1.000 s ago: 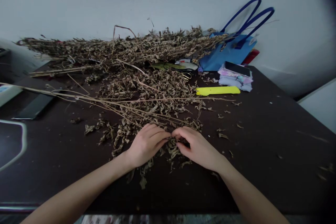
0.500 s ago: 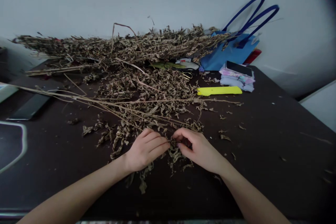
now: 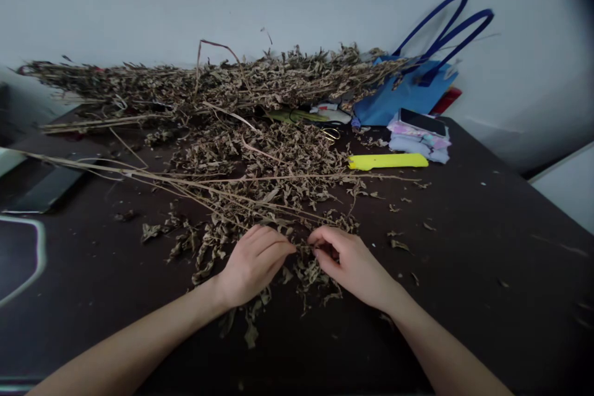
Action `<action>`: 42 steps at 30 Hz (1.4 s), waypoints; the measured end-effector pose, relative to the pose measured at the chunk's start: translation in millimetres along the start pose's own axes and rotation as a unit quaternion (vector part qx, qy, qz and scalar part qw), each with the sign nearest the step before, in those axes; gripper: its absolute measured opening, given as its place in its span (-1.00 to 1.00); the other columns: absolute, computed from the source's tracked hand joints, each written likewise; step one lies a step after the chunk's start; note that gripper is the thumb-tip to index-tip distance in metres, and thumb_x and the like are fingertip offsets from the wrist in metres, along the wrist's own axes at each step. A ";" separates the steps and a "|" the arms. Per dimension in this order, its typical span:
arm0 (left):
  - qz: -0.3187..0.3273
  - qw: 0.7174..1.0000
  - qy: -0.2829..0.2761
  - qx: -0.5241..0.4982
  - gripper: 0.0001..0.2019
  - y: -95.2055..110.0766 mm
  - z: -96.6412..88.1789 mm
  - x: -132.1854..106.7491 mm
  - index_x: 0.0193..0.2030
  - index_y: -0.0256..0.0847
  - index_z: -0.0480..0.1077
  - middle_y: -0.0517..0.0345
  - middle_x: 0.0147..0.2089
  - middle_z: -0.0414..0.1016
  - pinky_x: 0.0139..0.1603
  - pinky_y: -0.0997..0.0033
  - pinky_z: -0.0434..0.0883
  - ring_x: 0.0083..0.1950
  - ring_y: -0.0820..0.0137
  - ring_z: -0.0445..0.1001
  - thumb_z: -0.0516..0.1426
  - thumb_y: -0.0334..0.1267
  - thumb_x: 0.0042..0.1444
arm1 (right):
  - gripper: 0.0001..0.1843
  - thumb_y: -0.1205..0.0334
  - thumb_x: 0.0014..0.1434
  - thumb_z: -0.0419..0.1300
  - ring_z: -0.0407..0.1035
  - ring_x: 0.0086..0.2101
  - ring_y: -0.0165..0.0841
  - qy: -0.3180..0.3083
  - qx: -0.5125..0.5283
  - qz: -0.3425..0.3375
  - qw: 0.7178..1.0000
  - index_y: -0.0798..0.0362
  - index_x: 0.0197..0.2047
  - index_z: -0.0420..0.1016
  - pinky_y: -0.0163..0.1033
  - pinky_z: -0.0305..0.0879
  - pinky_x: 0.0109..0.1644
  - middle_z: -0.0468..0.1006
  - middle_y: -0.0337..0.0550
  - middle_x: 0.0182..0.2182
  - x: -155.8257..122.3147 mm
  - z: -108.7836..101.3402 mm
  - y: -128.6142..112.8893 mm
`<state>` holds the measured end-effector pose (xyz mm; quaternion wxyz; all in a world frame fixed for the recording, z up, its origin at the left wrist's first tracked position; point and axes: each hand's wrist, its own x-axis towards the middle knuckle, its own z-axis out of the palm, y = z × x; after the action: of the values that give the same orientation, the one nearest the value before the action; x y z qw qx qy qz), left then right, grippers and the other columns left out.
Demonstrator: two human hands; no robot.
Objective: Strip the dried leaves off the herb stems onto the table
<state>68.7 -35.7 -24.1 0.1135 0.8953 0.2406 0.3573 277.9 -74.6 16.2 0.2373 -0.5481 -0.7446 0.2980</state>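
Note:
Both hands are low over the front of a heap of dried leaves [image 3: 260,154] on a dark table. My left hand [image 3: 255,263] is closed, palm down, its fingertips pinched at the edge of a dried leafy sprig [image 3: 310,269]; what lies under its fingers is hidden. Thumb and forefinger of my right hand [image 3: 349,260] close on the upper right of that sprig, which hangs over the table top. Green-grey leaves [image 3: 250,325] stick out below my left wrist. Behind the hands, long bare stalks [image 3: 185,180] lie across the heap.
Along the wall lies a large bundle of dried plants [image 3: 223,83]. A blue bag [image 3: 399,96], a phone [image 3: 422,122] on folded cloth, a yellow tool handle [image 3: 388,161] and scissors [image 3: 331,133] are at the back right. Another dark, flat device [image 3: 49,187] lies at left.
My left hand has drawn slightly left, widening the gap between its fingertips and my right hand. My right hand stays nearly in place at the sprig.

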 end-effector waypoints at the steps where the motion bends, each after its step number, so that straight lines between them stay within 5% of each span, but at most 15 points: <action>1: -0.006 1.000 0.000 0.000 -0.83 0.1 0.2 0.0 -0.16 -0.21 0.33 0.12 -0.27 0.45 -0.20 0.37 0.29 -0.22 0.39 0.37 0.08 -0.49 0.12 | -0.79 0.44 0.10 0.03 0.36 -0.33 -0.40 0.002 -0.009 -0.003 1.000 0.00 -0.23 0.36 -0.28 0.28 -0.25 0.46 -0.22 -0.32 0.1 0.1 0.2; 20: -0.058 0.996 -0.041 0.061 -0.91 -0.2 -2.9 4.1 -0.18 -0.22 0.34 0.10 -0.24 0.43 -0.21 0.32 0.27 -0.21 0.34 0.34 0.05 -0.35 0.19 | -0.80 0.45 0.10 0.00 0.34 -0.36 -0.42 0.003 -0.024 -0.025 0.999 0.01 -0.28 0.36 -0.30 0.25 -0.28 0.45 -0.25 -0.37 0.9 3.6 1.2; 29: -0.055 0.996 -0.048 0.045 -0.93 -0.5 -3.1 3.1 -0.23 -0.22 0.35 0.12 -0.29 0.41 -0.21 0.34 0.24 -0.23 0.37 0.30 0.05 -0.36 0.19 | -0.65 0.44 0.09 0.09 0.34 -0.20 -0.34 0.000 -0.054 -0.029 0.998 -0.04 -0.05 0.29 -0.21 0.29 -0.12 0.44 -0.17 -0.20 0.4 13.5 6.3; 35: -0.054 0.996 -0.055 0.033 -0.92 0.7 -3.4 3.9 -0.21 -0.22 0.35 0.13 -0.29 0.42 -0.20 0.34 0.23 -0.24 0.37 0.30 0.04 -0.35 0.20 | -0.83 0.39 0.15 0.08 0.35 -0.24 -0.34 0.011 -0.084 -0.066 0.994 0.01 -0.18 0.37 -0.20 0.30 -0.14 0.46 -0.16 -0.28 1.9 13.3 4.1; 42: -0.074 0.995 -0.054 0.033 -0.91 2.1 -4.1 5.8 -0.26 -0.24 0.35 0.14 -0.34 0.43 -0.23 0.35 0.25 -0.27 0.38 0.34 0.02 -0.35 0.21 | -0.82 0.36 0.22 0.00 0.37 -0.33 -0.36 -0.014 -0.080 -0.064 0.995 0.01 -0.16 0.38 -0.22 0.29 -0.22 0.48 -0.17 -0.34 0.4 13.6 2.9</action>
<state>70.2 -34.4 -16.9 0.1228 0.8963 0.3113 0.2911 270.5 -76.0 4.6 0.2006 -0.5127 -0.8027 0.2291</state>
